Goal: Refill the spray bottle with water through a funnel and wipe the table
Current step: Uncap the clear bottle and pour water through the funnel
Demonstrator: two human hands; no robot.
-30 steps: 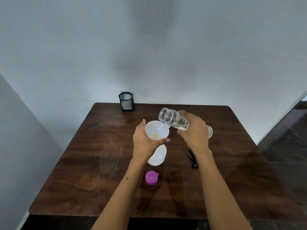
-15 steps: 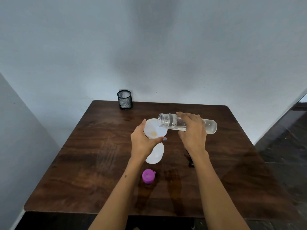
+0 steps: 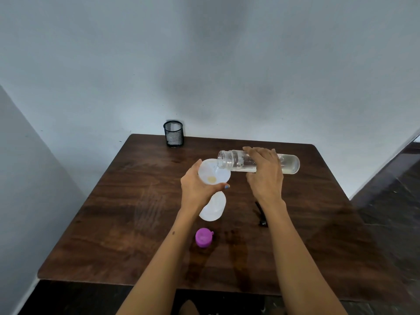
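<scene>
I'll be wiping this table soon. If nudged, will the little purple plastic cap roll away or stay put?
The purple plastic cap looks small and probably light, so it would likely slide. It seems to rest on a flat end, so rolling looks unlikely.

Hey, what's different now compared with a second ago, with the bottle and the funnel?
The right hand has tipped the clear water bottle from mouth-up to roughly level, bringing its mouth down over the rim of the funnel. The left hand keeps its grip on the funnel and the spray bottle under it. The purple cap, the black mesh cup and the black item on the table stayed put.
</scene>
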